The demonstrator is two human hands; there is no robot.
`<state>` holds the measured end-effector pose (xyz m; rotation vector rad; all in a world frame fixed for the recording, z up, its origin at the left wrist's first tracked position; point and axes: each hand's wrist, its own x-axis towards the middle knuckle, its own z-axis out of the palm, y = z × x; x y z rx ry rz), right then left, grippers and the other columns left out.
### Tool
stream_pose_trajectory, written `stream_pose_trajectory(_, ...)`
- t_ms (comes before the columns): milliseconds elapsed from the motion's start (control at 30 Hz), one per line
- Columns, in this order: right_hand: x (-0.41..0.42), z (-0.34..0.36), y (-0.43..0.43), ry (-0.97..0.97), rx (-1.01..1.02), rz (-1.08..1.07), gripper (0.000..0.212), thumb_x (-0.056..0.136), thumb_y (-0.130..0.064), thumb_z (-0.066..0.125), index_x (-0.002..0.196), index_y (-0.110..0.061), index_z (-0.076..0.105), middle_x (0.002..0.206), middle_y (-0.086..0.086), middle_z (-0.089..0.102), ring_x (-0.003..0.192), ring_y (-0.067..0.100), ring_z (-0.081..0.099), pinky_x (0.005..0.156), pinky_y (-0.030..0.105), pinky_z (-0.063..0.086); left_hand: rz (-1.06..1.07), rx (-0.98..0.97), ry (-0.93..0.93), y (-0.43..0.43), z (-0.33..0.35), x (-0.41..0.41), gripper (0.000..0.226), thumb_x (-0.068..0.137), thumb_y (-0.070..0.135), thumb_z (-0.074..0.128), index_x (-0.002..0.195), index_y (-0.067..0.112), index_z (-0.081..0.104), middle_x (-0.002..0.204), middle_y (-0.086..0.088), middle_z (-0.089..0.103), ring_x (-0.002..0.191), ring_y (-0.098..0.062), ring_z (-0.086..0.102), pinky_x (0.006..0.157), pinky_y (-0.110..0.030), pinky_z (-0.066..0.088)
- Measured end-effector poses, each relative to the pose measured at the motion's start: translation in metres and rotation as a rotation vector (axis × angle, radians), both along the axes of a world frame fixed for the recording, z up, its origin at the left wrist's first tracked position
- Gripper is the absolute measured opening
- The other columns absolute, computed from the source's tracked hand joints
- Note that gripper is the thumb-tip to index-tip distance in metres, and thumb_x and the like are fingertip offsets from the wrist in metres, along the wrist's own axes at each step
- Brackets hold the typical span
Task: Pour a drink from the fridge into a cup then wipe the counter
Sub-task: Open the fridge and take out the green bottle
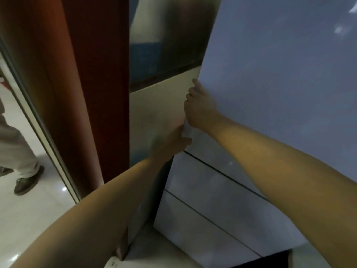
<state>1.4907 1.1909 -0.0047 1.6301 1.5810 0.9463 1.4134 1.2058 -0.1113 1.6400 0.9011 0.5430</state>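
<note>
A tall pale grey fridge fills the right half of the view, and its upper door [280, 74] has a left edge running down the middle. My right hand [201, 107] curls its fingers around that left edge. My left hand [173, 140] grips the same edge just below, near the door's bottom corner; it is blurred. Two lower drawer fronts [202, 190] sit beneath the door, shut. The inside of the fridge is hidden. No drink, cup or counter is in view.
A dark red-brown wooden panel [87, 84] stands close on the left of the fridge, with a cream wall [154, 113] between them. Beyond a metal door frame, another person's leg and shoe [23, 182] stand on glossy white floor tiles [29, 219].
</note>
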Motion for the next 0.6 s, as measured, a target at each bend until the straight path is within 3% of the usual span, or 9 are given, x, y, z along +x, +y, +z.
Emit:
stream_pose_trajectory(67,-0.009,-0.008,0.005,-0.114,-0.038,-0.13,0.039,0.09,-0.046,0.053,0.12,-0.022,0.063,0.128,0.002,0.058,0.134,0.028,0.035,0.12,0.052,-0.002,0.002,0.07,0.037,-0.001,-0.006,-0.001,0.062,0.087,0.004,0.057,0.145,0.015,0.039,0.115,-0.004,0.051,0.085,-0.013,0.053,0.068,-0.032,0.044)
stream_pose_trajectory(133,-0.018,-0.016,0.009,-0.206,-0.074,-0.235,0.049,0.088,-0.048,0.053,0.129,-0.022,0.055,0.135,0.006,0.051,0.134,0.031,0.031,0.119,0.05,0.006,0.003,0.123,0.039,-0.005,-0.012,-0.002,0.067,0.088,0.008,0.058,0.149,0.017,0.032,0.129,-0.002,0.049,0.096,-0.006,0.048,0.073,-0.03,0.042)
stream_pose_trajectory(233,-0.022,-0.022,0.012,-0.312,-0.074,-0.289,0.051,0.089,-0.043,0.046,0.133,-0.017,0.048,0.134,0.01,0.046,0.132,0.034,0.031,0.115,0.042,0.018,-0.019,0.157,0.007,-0.015,-0.011,-0.006,0.071,0.089,0.013,0.059,0.152,0.021,0.028,0.147,-0.003,0.045,0.117,-0.018,0.052,0.084,-0.028,0.04)
stream_pose_trajectory(300,-0.021,-0.022,0.011,-0.271,-0.063,-0.248,0.038,0.091,-0.041,0.048,0.123,-0.022,0.054,0.128,0.006,0.051,0.128,0.03,0.035,0.114,0.039,0.02,-0.018,0.185,0.024,-0.017,-0.012,-0.011,0.072,0.09,0.009,0.056,0.154,0.018,0.024,0.151,-0.007,0.041,0.13,-0.027,0.047,0.088,-0.033,0.045)
stream_pose_trajectory(367,-0.024,-0.022,0.008,-0.152,-0.016,-0.225,0.028,0.095,-0.035,0.048,0.117,-0.021,0.057,0.124,0.004,0.053,0.124,0.027,0.037,0.112,0.037,0.023,0.002,0.207,0.034,-0.017,-0.013,-0.018,0.072,0.089,0.006,0.054,0.154,0.014,0.024,0.151,-0.012,0.041,0.131,-0.033,0.046,0.095,-0.039,0.046)
stream_pose_trajectory(400,-0.029,-0.022,0.004,-0.089,0.0,-0.214,0.026,0.096,-0.032,0.047,0.115,-0.019,0.059,0.121,0.004,0.054,0.122,0.027,0.038,0.109,0.035,0.025,0.013,0.2,0.035,-0.017,-0.014,-0.022,0.068,0.088,0.003,0.053,0.151,0.01,0.029,0.148,-0.014,0.043,0.128,-0.032,0.048,0.092,-0.03,0.046)
stream_pose_trajectory(467,-0.043,-0.021,-0.008,-0.044,-0.008,-0.131,0.027,0.096,-0.034,0.049,0.111,-0.018,0.065,0.117,0.003,0.057,0.118,0.025,0.04,0.104,0.033,0.028,0.047,0.18,0.039,-0.02,-0.017,-0.032,0.054,0.089,-0.003,0.052,0.142,0.004,0.04,0.135,-0.023,0.052,0.111,-0.034,0.056,0.069,-0.012,0.044)
stream_pose_trajectory(500,-0.048,-0.022,-0.015,-0.057,-0.01,-0.079,0.029,0.096,-0.036,0.049,0.11,-0.019,0.067,0.117,0.002,0.058,0.117,0.025,0.041,0.103,0.034,0.028,0.05,0.173,0.049,-0.026,-0.013,-0.04,0.052,0.09,-0.003,0.053,0.141,0.003,0.041,0.132,-0.025,0.053,0.11,-0.036,0.056,0.061,-0.011,0.043)
stream_pose_trajectory(600,-0.064,-0.021,-0.039,-0.025,-0.025,0.0,0.032,0.098,-0.037,0.046,0.112,-0.019,0.069,0.121,0.002,0.057,0.118,0.026,0.04,0.104,0.035,0.026,0.024,0.168,0.083,-0.036,-0.018,-0.054,0.062,0.092,0.006,0.06,0.147,0.007,0.033,0.144,-0.016,0.047,0.126,-0.033,0.049,0.077,-0.024,0.04)
